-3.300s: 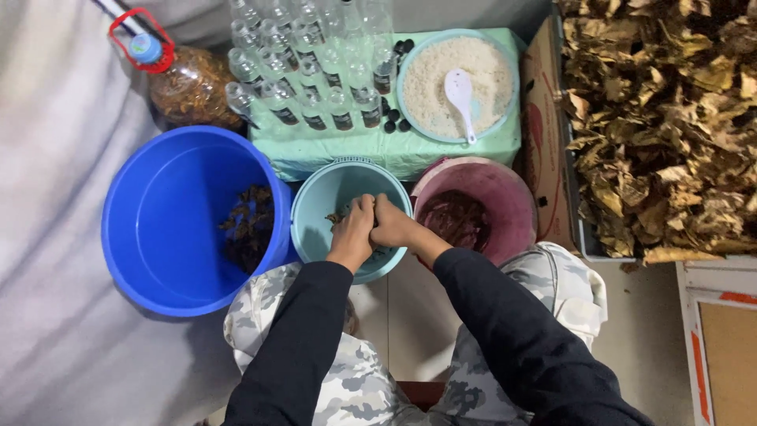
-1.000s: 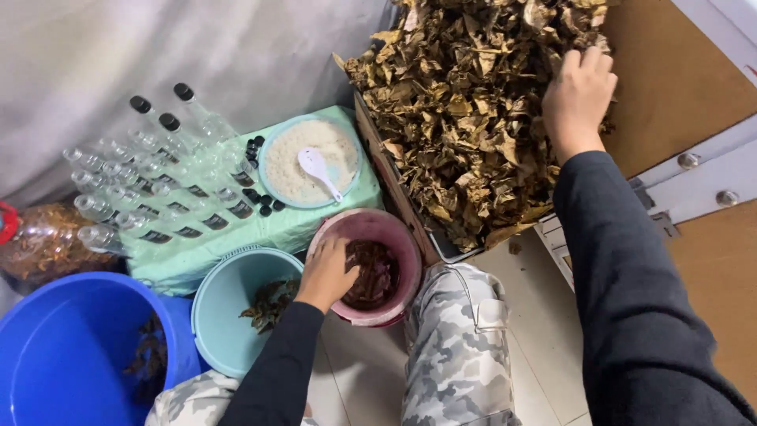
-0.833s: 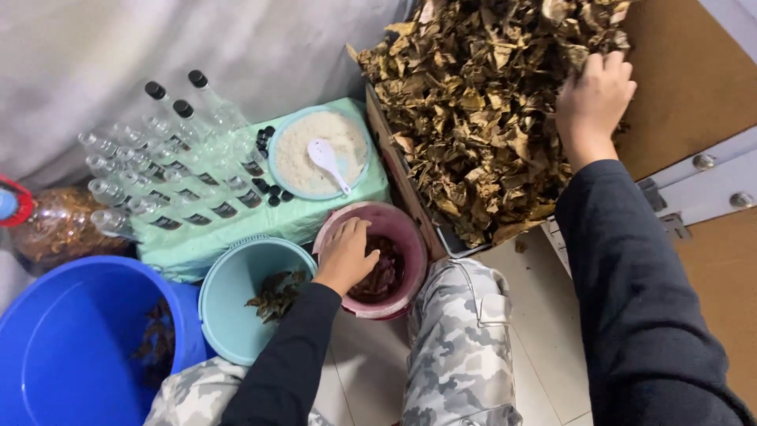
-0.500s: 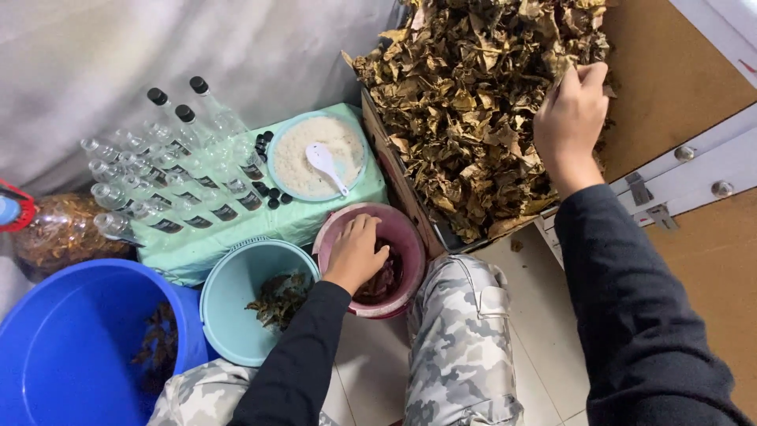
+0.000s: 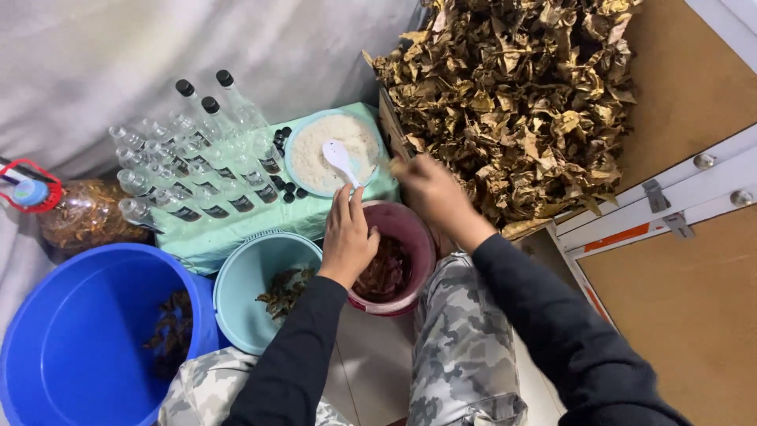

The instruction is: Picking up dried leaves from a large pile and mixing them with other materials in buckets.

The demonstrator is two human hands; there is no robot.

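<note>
- Our left hand (image 5: 347, 237) lay flat and open on the pink bowl (image 5: 410, 229).
- Our right hand (image 5: 430, 193) pinched a dry leaf (image 5: 397, 166), beside the leaf pile (image 5: 512, 102).

The right hand (image 5: 430, 193) has come back from the leaves (image 5: 512, 102), now just beside the left hand (image 5: 347, 237).
</note>
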